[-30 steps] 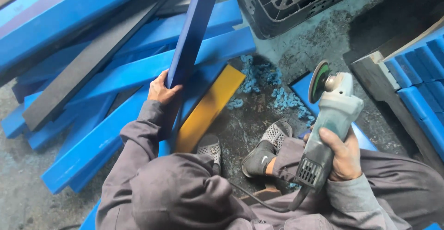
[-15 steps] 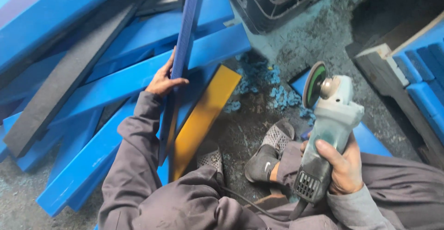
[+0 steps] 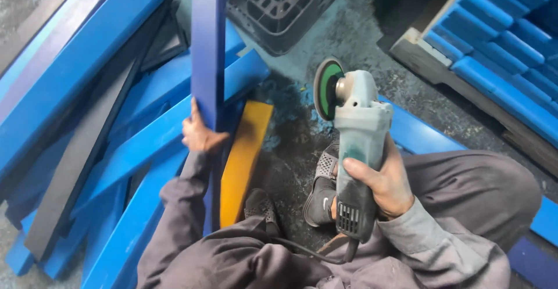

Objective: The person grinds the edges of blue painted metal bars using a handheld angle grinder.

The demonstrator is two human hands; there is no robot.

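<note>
The dark blue bar (image 3: 207, 51) stands nearly upright, running from the top edge of the view down past the knees, and the left hand (image 3: 200, 133) is clenched around its left edge at mid-height, thumb side up, the grey sleeve reaching up to it. Just right of the bar lies a yellow plank (image 3: 244, 161) on the dusty floor; left of the bar a heap of lighter blue planks (image 3: 75, 74) and one grey plank (image 3: 81, 167) lies fanned out. Behind the bar, at the top, sits a black plastic crate (image 3: 279, 10); what it holds cannot be told. Well right of the bar, the right hand (image 3: 381, 181) grasps the body of a grinder (image 3: 354, 149), raised with its green disc (image 3: 325, 88) facing left. Farther right, short blue blocks (image 3: 500, 39) are stacked on a wooden pallet (image 3: 430, 62)
</note>
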